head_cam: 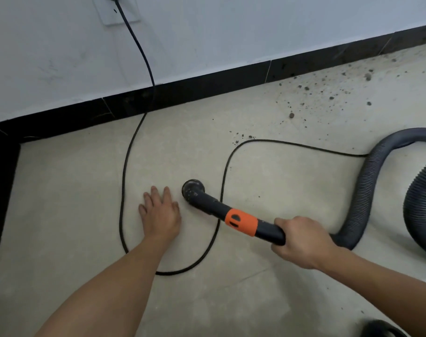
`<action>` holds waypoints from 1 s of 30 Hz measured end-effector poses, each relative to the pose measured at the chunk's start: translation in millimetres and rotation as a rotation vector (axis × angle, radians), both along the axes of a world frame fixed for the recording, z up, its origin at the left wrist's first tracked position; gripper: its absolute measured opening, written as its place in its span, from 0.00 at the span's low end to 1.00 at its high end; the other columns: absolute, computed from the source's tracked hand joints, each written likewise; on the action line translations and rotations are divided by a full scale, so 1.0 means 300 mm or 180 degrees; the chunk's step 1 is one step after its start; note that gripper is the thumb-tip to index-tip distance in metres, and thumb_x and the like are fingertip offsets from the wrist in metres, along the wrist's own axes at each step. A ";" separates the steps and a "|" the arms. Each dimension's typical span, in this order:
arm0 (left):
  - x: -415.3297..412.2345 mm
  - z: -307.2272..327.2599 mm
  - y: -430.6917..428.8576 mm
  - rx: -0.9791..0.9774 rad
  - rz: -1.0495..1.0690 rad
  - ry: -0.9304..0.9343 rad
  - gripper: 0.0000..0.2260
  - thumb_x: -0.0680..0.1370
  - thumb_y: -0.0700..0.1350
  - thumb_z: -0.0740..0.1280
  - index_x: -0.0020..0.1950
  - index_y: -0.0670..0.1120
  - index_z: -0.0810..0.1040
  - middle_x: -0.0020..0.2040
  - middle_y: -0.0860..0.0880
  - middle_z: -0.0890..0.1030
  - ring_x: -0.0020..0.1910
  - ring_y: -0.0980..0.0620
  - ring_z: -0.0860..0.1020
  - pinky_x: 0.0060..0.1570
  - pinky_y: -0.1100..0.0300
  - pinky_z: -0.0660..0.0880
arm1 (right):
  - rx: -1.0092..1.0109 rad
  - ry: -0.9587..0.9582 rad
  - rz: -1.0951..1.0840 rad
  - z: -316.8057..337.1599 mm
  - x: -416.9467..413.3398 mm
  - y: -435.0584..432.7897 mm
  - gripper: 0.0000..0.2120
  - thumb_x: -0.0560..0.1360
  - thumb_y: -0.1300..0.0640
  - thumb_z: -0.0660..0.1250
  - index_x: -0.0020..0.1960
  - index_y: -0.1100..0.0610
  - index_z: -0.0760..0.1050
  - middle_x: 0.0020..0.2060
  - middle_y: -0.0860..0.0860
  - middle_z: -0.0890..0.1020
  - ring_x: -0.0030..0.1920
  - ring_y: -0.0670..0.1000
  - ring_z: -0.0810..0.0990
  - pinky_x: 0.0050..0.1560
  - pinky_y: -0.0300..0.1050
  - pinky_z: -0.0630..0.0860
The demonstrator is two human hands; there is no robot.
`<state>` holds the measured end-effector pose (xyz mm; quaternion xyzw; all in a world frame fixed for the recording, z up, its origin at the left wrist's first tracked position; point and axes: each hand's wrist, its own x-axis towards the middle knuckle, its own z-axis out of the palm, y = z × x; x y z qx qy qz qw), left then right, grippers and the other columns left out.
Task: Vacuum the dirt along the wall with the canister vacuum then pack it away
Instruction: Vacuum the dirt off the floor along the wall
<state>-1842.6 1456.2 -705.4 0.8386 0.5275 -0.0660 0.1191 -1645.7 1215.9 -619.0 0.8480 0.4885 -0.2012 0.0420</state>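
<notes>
Left hand (159,215): flat on the floor tiles (61,190), fingers straight and spread, holding nothing; it lies just beside the nozzle, inside the cord's loop
Right hand (302,242): curled tight round the black wand grip (270,231), just behind the orange collar (241,222)
Round brush nozzle (193,190): low at the floor, well apart from the dirt; whether it touches the tile I cannot tell
Dirt (328,93): dark crumbs and dust strewn along the black skirting board (207,91) toward the upper right; none of it looks collected yet
Ribbed hose (367,190): curves away right of the grip and out of view; the canister itself is not clearly visible
Power cord (131,152): runs down from the wall socket (117,10), loops wide over the floor and passes beneath the wand
Risk, cord: sweeping the wand right toward the dirt could snag that loop; a hard tug might pull the plug
Risk, hose: dragging its bend across the floor could scatter crumbs before the nozzle arrives
Risk, balance: weight seems to rest on the left palm; a long reach could tip the person forward
</notes>
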 end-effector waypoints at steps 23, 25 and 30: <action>0.095 -0.002 -0.054 -0.0088 -0.0406 0.0140 0.28 0.83 0.56 0.45 0.80 0.47 0.45 0.79 0.40 0.44 0.77 0.38 0.43 0.75 0.43 0.46 | 0.0565 0.0312 -0.1474 -0.022 0.169 0.247 0.08 0.70 0.49 0.69 0.45 0.51 0.74 0.34 0.48 0.76 0.35 0.53 0.76 0.35 0.43 0.68; 0.096 0.000 -0.053 -0.0097 -0.0416 0.0141 0.28 0.83 0.56 0.44 0.80 0.47 0.44 0.79 0.40 0.43 0.77 0.38 0.43 0.75 0.43 0.45 | 0.0537 0.0304 -0.1251 -0.039 0.148 0.277 0.08 0.70 0.49 0.68 0.45 0.51 0.74 0.33 0.47 0.75 0.34 0.52 0.75 0.33 0.42 0.67; 0.091 -0.001 -0.046 -0.0225 -0.0471 0.0191 0.28 0.83 0.57 0.43 0.79 0.47 0.39 0.79 0.41 0.38 0.77 0.40 0.38 0.75 0.44 0.42 | 0.0604 0.0171 -0.1714 -0.033 0.231 0.332 0.08 0.70 0.50 0.69 0.45 0.51 0.73 0.34 0.49 0.77 0.34 0.51 0.75 0.35 0.43 0.69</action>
